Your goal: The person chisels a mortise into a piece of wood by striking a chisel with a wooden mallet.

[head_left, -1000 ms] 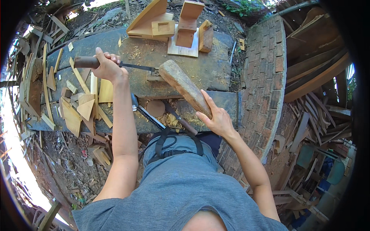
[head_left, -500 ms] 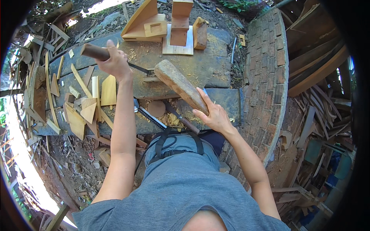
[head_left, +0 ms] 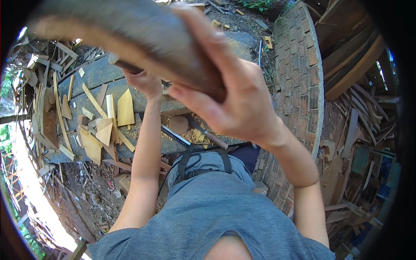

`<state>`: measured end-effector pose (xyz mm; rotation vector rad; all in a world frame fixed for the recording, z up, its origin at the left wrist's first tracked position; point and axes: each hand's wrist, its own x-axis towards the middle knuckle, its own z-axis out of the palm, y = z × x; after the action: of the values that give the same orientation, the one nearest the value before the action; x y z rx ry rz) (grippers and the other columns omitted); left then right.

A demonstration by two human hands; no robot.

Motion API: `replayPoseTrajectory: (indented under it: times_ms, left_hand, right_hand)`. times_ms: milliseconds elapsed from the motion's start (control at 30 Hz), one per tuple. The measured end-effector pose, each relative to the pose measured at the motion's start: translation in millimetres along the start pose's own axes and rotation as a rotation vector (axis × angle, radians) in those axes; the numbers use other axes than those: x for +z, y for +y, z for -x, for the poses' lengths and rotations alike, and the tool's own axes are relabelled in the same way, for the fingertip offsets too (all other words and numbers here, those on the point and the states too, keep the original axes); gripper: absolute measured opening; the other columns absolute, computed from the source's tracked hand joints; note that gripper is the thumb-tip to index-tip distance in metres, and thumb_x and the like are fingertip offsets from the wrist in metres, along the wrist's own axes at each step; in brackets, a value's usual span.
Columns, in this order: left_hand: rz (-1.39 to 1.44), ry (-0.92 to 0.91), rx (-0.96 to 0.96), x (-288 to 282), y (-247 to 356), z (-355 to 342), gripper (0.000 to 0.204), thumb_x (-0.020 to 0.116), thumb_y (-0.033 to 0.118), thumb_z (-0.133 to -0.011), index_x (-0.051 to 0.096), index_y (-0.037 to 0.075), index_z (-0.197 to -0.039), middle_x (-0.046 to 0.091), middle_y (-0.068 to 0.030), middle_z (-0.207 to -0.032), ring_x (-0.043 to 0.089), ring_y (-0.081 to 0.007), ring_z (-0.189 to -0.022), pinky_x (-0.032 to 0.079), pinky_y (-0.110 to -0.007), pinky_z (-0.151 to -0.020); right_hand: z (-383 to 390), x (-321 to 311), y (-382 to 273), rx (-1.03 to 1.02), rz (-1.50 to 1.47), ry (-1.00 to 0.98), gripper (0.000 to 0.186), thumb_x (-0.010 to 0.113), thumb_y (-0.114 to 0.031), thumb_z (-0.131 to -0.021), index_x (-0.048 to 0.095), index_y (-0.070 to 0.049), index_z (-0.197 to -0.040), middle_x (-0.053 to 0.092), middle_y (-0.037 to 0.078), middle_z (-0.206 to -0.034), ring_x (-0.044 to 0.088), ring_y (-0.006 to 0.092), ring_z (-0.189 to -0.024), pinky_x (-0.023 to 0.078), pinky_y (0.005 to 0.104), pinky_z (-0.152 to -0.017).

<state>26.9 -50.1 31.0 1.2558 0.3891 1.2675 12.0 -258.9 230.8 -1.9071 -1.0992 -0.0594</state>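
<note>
My right hand [head_left: 242, 99] is raised close to the camera, fingers wrapped around a thick wooden club [head_left: 130, 39]. Motion smears the club, which stretches across the upper left of the picture. Lower down and behind it, my left hand [head_left: 148, 84] grips the wooden handle of a chisel [head_left: 123, 63]. Only the handle's end shows; the club and my hands hide the blade. Of the wood block at the blade, just a sliver can be made out. The wooden pieces at the back of the bench are mostly covered by the club.
Offcuts and a yellow board [head_left: 125, 108] lie on the left of the workbench [head_left: 93, 73]. Near its front edge are a round wooden disc [head_left: 178, 125], a black ruler [head_left: 175, 135], another wooden-handled chisel [head_left: 212, 136] and shavings. A brick wall [head_left: 297, 86] borders the right.
My right hand has swung the club up toward the camera and to the left. The left hand, still around the chisel, appears slightly lower and further right.
</note>
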Motion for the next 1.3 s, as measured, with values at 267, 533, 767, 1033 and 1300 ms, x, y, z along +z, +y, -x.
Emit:
replayPoseTrajectory:
  times_ms: [267,533,767,1033,1300]
  left_hand:
    - [0.046,0.03,-0.066,-1,8,4,0.048,0.071,-0.001,-0.083,0.051,-0.003,-0.127,0.061,-0.0091,-0.113,0.06,-0.0185,-0.103,0.046,-0.032,-0.098]
    - [0.024,0.076,-0.107,-25,-7,-7,0.018,0.064,0.009,-0.098,0.046,0.006,-0.097,0.055,-0.0043,-0.078,0.056,-0.0112,-0.058,0.047,-0.027,-0.046]
    - [0.138,0.362,-0.258,-39,-1,-24,0.028,0.065,0.014,-0.1,0.038,0.009,-0.094,0.048,-0.0009,-0.063,0.046,-0.0082,-0.045,0.038,-0.025,-0.038]
    - [0.096,0.325,-0.227,-25,2,-24,0.029,0.067,0.014,-0.098,0.039,0.008,-0.099,0.048,0.0,-0.065,0.046,-0.0073,-0.045,0.037,-0.023,-0.035]
    - [0.055,-0.437,-0.315,14,17,-19,0.022,0.072,0.011,-0.092,0.051,0.007,-0.099,0.052,0.0018,-0.066,0.048,-0.0058,-0.047,0.037,-0.023,-0.041]
  right_hand:
    - [-13,0,19,-0.004,0.356,-0.17,0.075,0.07,-0.043,-0.089,0.041,-0.022,-0.154,0.073,0.018,-0.084,0.073,0.0338,-0.074,0.06,0.0464,-0.069]
    - [1,16,45,0.178,0.404,-0.289,0.076,0.064,-0.049,-0.091,0.035,-0.024,-0.157,0.072,0.022,-0.086,0.073,0.0392,-0.082,0.058,0.0496,-0.077]
    - [89,22,89,0.591,0.285,-0.381,0.08,0.063,-0.051,-0.091,0.028,-0.028,-0.159,0.073,0.027,-0.099,0.07,0.0471,-0.091,0.056,0.0544,-0.086]
    - [149,41,106,0.78,0.212,-0.455,0.081,0.061,-0.051,-0.092,0.023,-0.031,-0.161,0.069,0.031,-0.11,0.065,0.0523,-0.102,0.052,0.0586,-0.091]
    - [156,47,112,0.724,0.221,-0.411,0.082,0.062,-0.047,-0.092,0.021,-0.031,-0.161,0.071,0.03,-0.097,0.067,0.0525,-0.095,0.053,0.0587,-0.087]
